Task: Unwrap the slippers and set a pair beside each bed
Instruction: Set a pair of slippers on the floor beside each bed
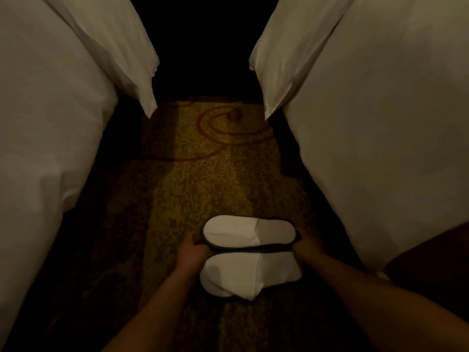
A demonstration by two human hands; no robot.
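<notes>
Currently the unwrapped slipper pair (250, 255) is being pinched end-to-end by left hand (191, 251) and right hand (308, 246) at 6 o'clock over the carpet (215, 179), likely being lowered beside a bed (380, 123).

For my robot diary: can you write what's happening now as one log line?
step: placing pair | slippers: unwrapped, side by side, over carpet between two beds | left hand: toe end | right hand: heel end
</notes>
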